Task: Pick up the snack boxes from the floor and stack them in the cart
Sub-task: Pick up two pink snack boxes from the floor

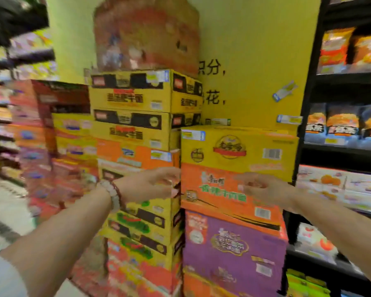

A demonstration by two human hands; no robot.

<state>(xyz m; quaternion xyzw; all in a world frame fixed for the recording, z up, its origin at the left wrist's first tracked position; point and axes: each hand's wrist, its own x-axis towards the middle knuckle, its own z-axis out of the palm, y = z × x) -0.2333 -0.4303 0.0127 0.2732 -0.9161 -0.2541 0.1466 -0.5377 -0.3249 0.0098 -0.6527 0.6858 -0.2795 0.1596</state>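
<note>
Both hands, left hand (pixel 152 185) and right hand (pixel 263 189), reached empty-fingered toward the orange-and-yellow box (pixel 234 168); probably stiff, bulky cardboard, best gripped at its sides.

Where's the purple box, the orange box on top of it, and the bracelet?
purple box (pixel 234 249), head view, middle of its front face.
orange box (pixel 223 189), head view, front face by the green writing.
bracelet (pixel 114 194), head view, beads on the left wrist.

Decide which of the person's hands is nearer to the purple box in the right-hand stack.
Right. The right hand is in front of the orange box directly above the purple box; the left hand reaches that orange box's left edge, farther over.
</note>
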